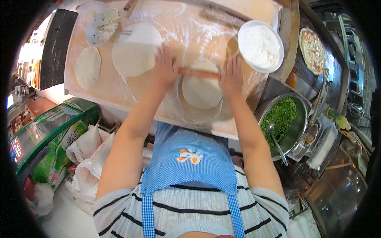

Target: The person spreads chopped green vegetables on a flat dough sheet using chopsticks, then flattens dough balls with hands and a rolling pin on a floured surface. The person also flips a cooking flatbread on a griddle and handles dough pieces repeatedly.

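Note:
A slim wooden rolling pin [201, 73], blurred, lies across a round of dough [203, 96] on a floured wooden board [154, 104]. My left hand [165, 67] lies palm down on the pin's left end, fingers stretched forward. At the opposite end, my right hand [232, 73] rests the same way. Left of my left hand spreads a larger, thin dough sheet [135, 53]. Beyond it is a smaller oval dough piece [88, 68]. Just past my right fingertips stands a white bowl of flour [260, 46].
A white, green-flecked oval thing [102, 28] lies at the far left. To the right, a steel bowl [303, 131] holds chopped greens [281, 119] and a spoon [276, 142]. A topped flatbread [312, 51] lies on a dark surface beyond. A green-trimmed freezer [50, 131] stands left.

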`<state>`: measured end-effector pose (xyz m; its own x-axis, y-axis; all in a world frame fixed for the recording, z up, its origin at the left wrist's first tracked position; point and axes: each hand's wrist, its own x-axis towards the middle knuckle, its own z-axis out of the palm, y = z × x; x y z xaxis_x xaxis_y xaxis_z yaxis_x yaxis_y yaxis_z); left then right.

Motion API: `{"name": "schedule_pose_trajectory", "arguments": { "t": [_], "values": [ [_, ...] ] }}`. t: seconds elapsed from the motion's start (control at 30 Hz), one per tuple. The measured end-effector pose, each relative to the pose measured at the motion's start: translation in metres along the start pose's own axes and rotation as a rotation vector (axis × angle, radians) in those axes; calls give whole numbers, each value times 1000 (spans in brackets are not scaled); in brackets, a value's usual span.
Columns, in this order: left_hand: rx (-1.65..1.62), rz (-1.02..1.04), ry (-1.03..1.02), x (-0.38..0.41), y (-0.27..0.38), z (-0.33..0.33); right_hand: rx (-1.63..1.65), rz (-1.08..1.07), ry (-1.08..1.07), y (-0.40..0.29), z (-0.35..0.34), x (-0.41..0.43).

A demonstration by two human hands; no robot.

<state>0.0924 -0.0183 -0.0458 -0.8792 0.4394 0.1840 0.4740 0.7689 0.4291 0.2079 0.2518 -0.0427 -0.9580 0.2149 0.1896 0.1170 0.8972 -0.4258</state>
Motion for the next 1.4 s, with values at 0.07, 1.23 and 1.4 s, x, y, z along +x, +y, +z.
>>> {"name": "schedule_pose_trajectory", "arguments": {
  "t": [0.07, 1.23, 1.4],
  "values": [
    [40, 40, -319, -54, -3, -12, 56, 32, -135, -6, -5, -59],
    [172, -250, -18, -83, -27, -13, -117, -246, -265, -65, 11, 28],
    [52, -56, -101, -63, -32, -25, 16, -62, -162, -49, 15, 2]
  ]
}}
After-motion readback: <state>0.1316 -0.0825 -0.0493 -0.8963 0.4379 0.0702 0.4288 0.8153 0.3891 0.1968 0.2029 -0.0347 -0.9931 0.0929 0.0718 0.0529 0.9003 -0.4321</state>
